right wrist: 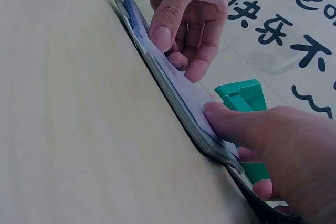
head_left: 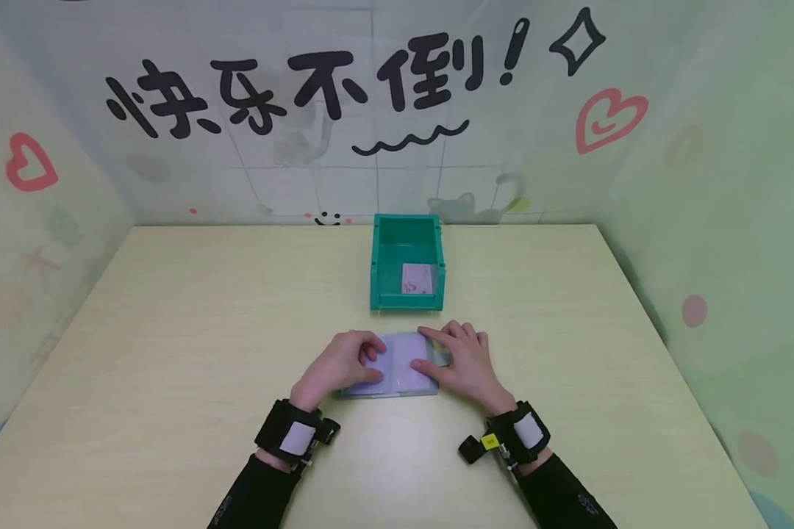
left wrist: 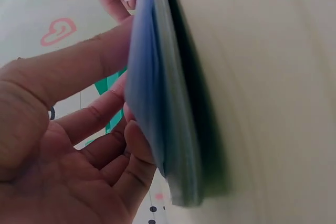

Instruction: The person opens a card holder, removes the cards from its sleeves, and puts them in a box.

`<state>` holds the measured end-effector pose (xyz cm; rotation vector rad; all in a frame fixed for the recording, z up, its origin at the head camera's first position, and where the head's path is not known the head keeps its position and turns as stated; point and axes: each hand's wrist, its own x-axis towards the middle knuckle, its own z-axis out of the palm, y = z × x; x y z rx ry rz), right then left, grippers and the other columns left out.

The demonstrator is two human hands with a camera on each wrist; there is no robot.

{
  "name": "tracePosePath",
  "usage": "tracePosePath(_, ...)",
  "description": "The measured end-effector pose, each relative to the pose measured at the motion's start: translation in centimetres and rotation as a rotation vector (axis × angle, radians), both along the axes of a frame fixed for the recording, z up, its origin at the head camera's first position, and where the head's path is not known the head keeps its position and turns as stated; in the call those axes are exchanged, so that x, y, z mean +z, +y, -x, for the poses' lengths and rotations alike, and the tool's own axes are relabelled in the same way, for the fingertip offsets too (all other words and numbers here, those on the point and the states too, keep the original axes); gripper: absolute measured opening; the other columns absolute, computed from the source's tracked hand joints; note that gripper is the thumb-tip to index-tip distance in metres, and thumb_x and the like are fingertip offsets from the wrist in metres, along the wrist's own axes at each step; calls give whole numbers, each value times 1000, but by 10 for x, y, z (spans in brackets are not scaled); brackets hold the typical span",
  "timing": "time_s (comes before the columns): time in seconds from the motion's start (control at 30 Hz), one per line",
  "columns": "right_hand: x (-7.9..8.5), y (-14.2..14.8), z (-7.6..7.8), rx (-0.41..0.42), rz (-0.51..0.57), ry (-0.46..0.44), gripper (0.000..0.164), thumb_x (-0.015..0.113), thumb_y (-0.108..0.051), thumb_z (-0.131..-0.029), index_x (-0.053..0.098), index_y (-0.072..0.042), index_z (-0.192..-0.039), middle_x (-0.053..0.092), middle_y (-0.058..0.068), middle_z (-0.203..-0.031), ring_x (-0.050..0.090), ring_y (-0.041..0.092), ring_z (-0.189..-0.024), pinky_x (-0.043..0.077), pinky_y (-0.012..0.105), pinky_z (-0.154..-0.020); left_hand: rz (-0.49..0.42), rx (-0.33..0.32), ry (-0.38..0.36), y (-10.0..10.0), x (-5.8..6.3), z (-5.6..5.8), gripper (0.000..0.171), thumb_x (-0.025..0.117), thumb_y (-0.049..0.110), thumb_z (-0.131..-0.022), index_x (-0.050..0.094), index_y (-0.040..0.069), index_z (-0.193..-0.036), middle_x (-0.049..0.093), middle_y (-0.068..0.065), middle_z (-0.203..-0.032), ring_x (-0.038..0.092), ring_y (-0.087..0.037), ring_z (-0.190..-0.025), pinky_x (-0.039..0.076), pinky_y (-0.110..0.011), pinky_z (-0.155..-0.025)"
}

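A small booklet of clear sleeves with pale lilac pages (head_left: pixel 402 365) lies spread open on the table. Its cover edge (right wrist: pixel 181 124) is dark, and the stacked leaves show side-on in both wrist views. My left hand (head_left: pixel 344 364) is over the left page, its thumb touching the sleeve and its other fingers bent loosely above. My right hand (head_left: pixel 462 365) rests at the right page, with the thumb pressed on the sleeve and the index finger stretched to the upper edge. Part of the cover's right side is hidden under the right hand.
Just beyond the booklet stands a green bin (head_left: pixel 406 302) with a pink card (head_left: pixel 417 278) inside. The pale wooden table (head_left: pixel 192 330) extends to both sides, bounded by printed cloth walls (head_left: pixel 721 220) at the back, left and right.
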<state>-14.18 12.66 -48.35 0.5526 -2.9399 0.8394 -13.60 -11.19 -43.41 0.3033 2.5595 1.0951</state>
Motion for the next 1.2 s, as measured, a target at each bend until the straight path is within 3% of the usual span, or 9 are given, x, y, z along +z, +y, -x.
tracePosePath(0.27, 1, -4, 4, -13, 66, 24, 53, 80, -45, -82, 69, -21, -128, 54, 4, -103, 44, 25, -103, 25, 41, -85, -6, 38, -15, -1, -1, 2, 33, 85, 4, -77, 69, 5, -106, 60, -6, -88, 51, -17, -80, 43, -27, -71)
tracePosePath(0.57, 4, -6, 8, -2, 87, -50, 51, 81, -41, -83, 68, -21, -128, 54, 7, -109, 43, 27, -109, 25, 44, -90, -18, 29, -16, 0, -1, 3, 34, 85, 3, -77, 69, 5, -106, 60, -6, -88, 51, -17, -81, 44, -27, -73)
tracePosePath(0.8, 12, -7, 9, 26, 52, -112, 56, 78, -38, -86, 63, -21, -137, 51, 8, -112, 41, 27, -112, 24, 45, -90, -18, 36, -28, 0, 1, 3, 35, 86, 2, -76, 69, 5, -107, 59, -6, -88, 51, -18, -81, 43, -27, -71)
tracePosePath(1.07, 5, -7, 8, -4, 106, -83, 47, 82, -36, -83, 68, -18, -125, 53, 8, -115, 43, 28, -114, 26, 45, -92, -17, 30, -27, -1, -1, 2, 35, 86, 3, -76, 69, 5, -107, 59, -7, -88, 50, -18, -79, 42, -27, -70)
tracePosePath(1.2, 0, -7, 6, -31, 169, -58, 33, 82, -34, -83, 70, -14, -108, 56, 7, -112, 45, 28, -113, 26, 45, -93, -21, 29, -25, -2, -4, 1, 35, 86, 3, -76, 69, 5, -106, 59, -6, -87, 50, -17, -79, 42, -27, -70)
